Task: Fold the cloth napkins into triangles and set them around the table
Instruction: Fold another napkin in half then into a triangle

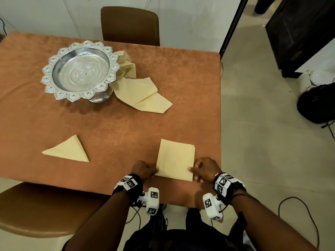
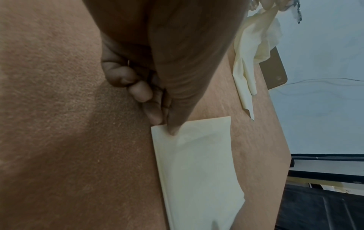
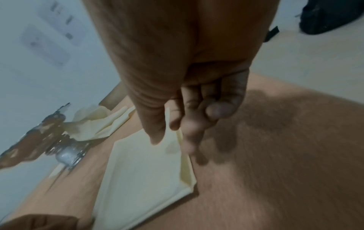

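Both hands, left hand (image 1: 145, 170) and right hand (image 1: 204, 169), pinch the square napkin's (image 1: 175, 158) near corners; fold 1 corner diagonally, aligning edges.

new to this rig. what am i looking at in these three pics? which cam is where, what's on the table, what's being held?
No robot here: a person works with bare hands, wearing cameras with printed markers on both wrists. The wide picture comes from a head camera looking down; the other two look along each hand from the wrist.

On the table covered in orange-brown cloth: an ornate silver pedestal tray, a loose unfolded napkin beside it, one finished triangle napkin, and a square-folded napkin at the near edge.

The left hand pinches the square napkin's near left corner, seen close from the left wrist. The right hand grips its near right corner, where the layers lift slightly. Brown chairs stand around.
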Action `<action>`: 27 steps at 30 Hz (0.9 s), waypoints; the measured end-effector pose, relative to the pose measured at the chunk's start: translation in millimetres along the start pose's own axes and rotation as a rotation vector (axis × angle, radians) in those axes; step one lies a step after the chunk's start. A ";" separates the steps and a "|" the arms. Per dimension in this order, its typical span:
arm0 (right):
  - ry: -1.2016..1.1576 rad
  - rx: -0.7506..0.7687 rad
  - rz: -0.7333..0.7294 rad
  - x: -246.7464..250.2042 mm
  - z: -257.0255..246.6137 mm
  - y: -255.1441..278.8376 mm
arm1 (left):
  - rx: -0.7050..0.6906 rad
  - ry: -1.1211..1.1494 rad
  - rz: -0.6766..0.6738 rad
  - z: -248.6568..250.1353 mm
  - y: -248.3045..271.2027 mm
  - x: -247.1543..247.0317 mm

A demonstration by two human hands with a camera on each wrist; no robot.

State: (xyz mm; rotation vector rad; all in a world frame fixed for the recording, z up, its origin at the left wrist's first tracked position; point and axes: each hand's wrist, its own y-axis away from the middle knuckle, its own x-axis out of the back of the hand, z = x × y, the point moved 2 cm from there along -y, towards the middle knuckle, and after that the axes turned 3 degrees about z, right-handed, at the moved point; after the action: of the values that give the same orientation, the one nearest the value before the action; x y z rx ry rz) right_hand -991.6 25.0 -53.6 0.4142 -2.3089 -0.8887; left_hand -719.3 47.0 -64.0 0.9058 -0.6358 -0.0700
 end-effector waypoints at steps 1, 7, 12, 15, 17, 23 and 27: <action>0.091 0.031 0.061 5.4 -6.5 -1.7 | -0.001 -0.006 -0.005 0.2 0.4 1.1; 0.304 0.381 0.197 13.2 -61.1 -38.0 | 0.047 0.136 -0.093 1.2 5.8 -1.8; 0.589 0.506 0.038 -17.7 -100.5 -84.7 | 0.087 0.277 -0.085 0.9 8.6 -6.4; 0.712 0.484 0.040 -25.2 -108.4 -97.3 | 0.079 0.315 -0.076 0.4 8.5 -6.0; 0.749 0.459 0.029 -25.0 -107.5 -98.7 | 0.075 0.343 -0.078 -0.5 8.1 -6.3; 0.677 0.370 0.034 -14.9 -99.6 -99.1 | 0.072 0.409 -0.037 -0.1 6.6 -10.5; 0.547 0.268 0.075 -1.8 -94.2 -96.2 | 0.012 0.373 0.078 4.9 -0.9 -6.5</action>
State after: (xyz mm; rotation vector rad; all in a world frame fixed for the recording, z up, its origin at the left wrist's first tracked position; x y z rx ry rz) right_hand -922.8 -90.1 -65.9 0.5961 -1.9150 -0.3637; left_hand -727.1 45.0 -65.6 0.8765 -0.3234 0.1701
